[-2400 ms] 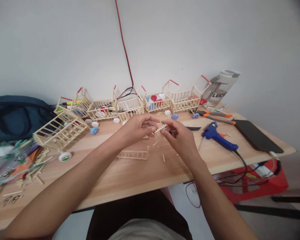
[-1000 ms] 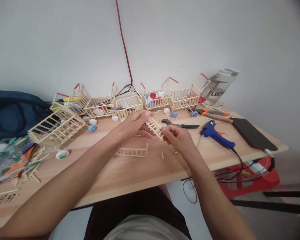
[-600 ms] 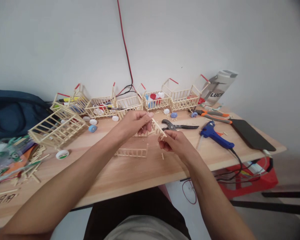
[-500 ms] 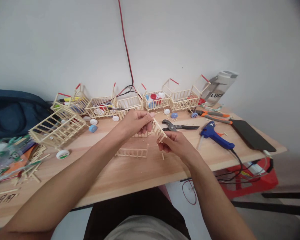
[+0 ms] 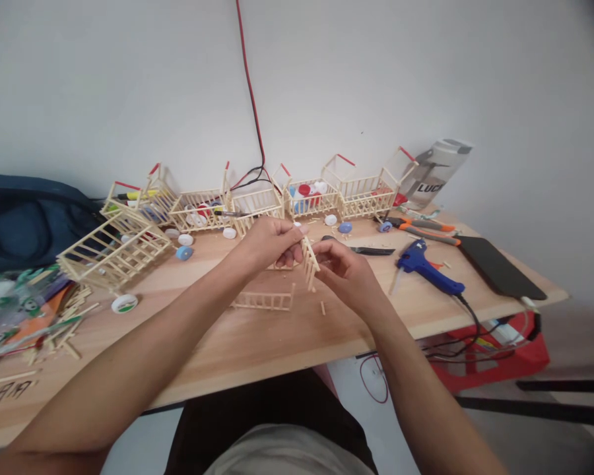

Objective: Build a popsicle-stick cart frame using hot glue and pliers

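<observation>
Between my two hands, a small slatted panel of thin wooden sticks (image 5: 309,265) is held up above the table. My left hand (image 5: 277,239) pinches its upper end between thumb and fingers. The curled fingers of my right hand (image 5: 345,269) close on the panel's right side, their tips partly hidden behind it. Below, on the tabletop, lies a second slatted stick panel (image 5: 263,301). A loose short stick (image 5: 322,308) is near it. Pliers with dark jaws (image 5: 373,251) lie partly hidden behind my right hand.
Several miniature stick carts (image 5: 366,198) line the wall, with bottle caps (image 5: 183,253) before them. To the right are a blue glue gun (image 5: 428,267), orange-handled pliers (image 5: 426,229) and a black phone-like slab (image 5: 499,267). Loose sticks (image 5: 69,330) and plastic bags (image 5: 10,316) lie left.
The held panel has turned to hang more upright with its slats facing me. My right hand has shifted up from its lower end to its side, uncovering less of the pliers.
</observation>
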